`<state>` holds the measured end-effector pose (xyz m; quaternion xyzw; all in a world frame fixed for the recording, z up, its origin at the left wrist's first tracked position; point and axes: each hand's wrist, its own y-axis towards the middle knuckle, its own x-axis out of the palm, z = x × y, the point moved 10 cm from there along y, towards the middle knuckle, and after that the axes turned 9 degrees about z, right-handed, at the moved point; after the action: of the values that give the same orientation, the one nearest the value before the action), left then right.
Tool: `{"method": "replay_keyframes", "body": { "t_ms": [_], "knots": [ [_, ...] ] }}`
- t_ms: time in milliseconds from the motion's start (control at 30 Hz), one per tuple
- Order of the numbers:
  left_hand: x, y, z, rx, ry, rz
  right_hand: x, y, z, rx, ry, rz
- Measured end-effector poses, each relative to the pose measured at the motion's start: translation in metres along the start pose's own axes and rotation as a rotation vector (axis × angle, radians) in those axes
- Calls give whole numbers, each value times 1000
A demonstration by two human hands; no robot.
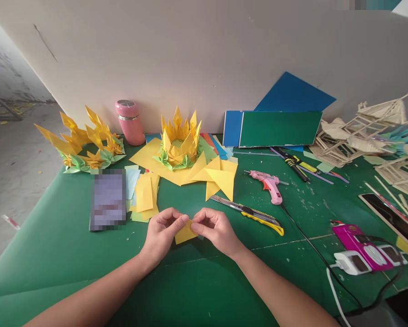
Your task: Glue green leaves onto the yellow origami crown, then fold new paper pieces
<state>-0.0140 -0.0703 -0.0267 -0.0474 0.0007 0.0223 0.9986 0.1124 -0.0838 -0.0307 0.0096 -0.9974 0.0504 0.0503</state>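
A small piece of yellow paper [185,234] is pinched at its upper edge between both hands, above the green tabletop. My left hand [163,234] grips it with thumb and fingers from the left. My right hand [217,231] closes on it from the right, thumb against the fingers. Just left of my left hand lie stacked yellow paper pieces [144,194]. A yellow-handled utility knife [249,212] rests right of my right hand. Behind the hands stands a yellow folded-paper crown [179,141] with green paper leaves, on larger yellow sheets [224,175].
Another paper crown [88,147] and a pink bottle [131,122] stand at the back left. A tablet-like thing [107,200], blurred, lies at left. On the right are a pink glue gun [267,184], its cord, a magenta power strip [363,247], a phone [392,218] and stick models [353,136].
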Motion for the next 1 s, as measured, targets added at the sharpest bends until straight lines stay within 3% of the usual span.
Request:
{"method": "replay_keyframes", "body": {
  "t_ms": [133,333,500,667,1000],
  "knots": [
    [0,2,2,44,20,16,-1,1,2,0,-15,13],
    [14,4,0,20,-82,-82,-16,4,4,-37,2,148],
    [7,6,-2,59,-135,-5,-15,5,3,-74,-15,156],
    [1,9,-11,0,-127,40,-20,5,-2,-147,17,215],
    [3,8,-11,-32,-1,-50,-15,2,-15,-288,-149,127]
  ]
}}
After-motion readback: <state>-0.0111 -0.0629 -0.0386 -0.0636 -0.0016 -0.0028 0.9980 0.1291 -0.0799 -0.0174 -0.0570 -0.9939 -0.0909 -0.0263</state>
